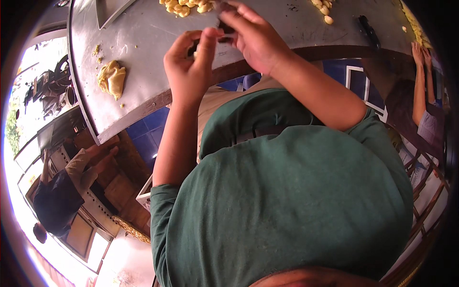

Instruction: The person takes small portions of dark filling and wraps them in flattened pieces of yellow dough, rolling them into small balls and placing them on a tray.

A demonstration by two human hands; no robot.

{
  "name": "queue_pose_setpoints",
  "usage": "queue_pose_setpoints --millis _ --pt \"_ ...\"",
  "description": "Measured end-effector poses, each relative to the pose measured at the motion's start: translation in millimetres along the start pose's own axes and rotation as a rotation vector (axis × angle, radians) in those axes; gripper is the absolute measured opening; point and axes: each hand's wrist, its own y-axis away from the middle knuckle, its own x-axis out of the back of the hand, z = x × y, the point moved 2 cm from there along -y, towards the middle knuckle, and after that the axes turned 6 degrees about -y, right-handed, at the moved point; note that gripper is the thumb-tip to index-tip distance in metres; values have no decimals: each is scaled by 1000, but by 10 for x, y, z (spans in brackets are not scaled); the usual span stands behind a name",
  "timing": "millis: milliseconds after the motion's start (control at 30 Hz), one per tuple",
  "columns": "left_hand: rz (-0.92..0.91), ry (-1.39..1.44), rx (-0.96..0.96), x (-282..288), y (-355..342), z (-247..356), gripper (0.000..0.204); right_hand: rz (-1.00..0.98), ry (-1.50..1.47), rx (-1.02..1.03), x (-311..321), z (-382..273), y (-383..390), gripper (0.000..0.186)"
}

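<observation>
Over the near edge of the metal table (148, 52), both my hands are raised close together. My left hand (189, 67) is closed, its thumb pressed toward curled fingers, with a small pale bit showing inside the grip. Just right of it and a little farther off, my right hand (258, 43) has its fingers bent round a dark object (224, 27), blurred and mostly hidden, so its kind is unclear. Behind the hands lies a pile of small yellowish dough pieces (184, 6). To the left rests a larger, uneven lump of dough (112, 79).
A second cluster of dough pieces (322, 6) sits farther right, near a black-handled tool (368, 32). At the far right another person's hands (420, 53) touch a long strip of yellow dough (415, 24). Another person (57, 201) is at the lower left. A metal angle piece (112, 13) lies at upper left.
</observation>
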Motion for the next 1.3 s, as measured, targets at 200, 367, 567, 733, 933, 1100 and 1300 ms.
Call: queue_pose_setpoints --millis 200,367,567,733,933,1100,1300 --pt "134 353 -114 -147 -95 -11 66 96 -365 -456 -75 210 137 31" --pt "82 278 -277 -113 -153 -29 69 -6 -312 -399 -13 103 125 27" --pt "168 383 -132 -174 -119 59 67 -4 219 54 48 205 142 31" --pt "35 567 -49 -176 -163 -36 78 35 103 -294 117 150 207 36" --pt "166 669 -21 -136 -118 -198 83 -4 904 542 250 -16 128 39" --pt "251 47 -178 353 -92 -794 76 540 1788 340 1715 -547 -264 95" --pt "303 -11 -46 410 -63 -889 67 747 2024 400 2330 -957 -255 69"
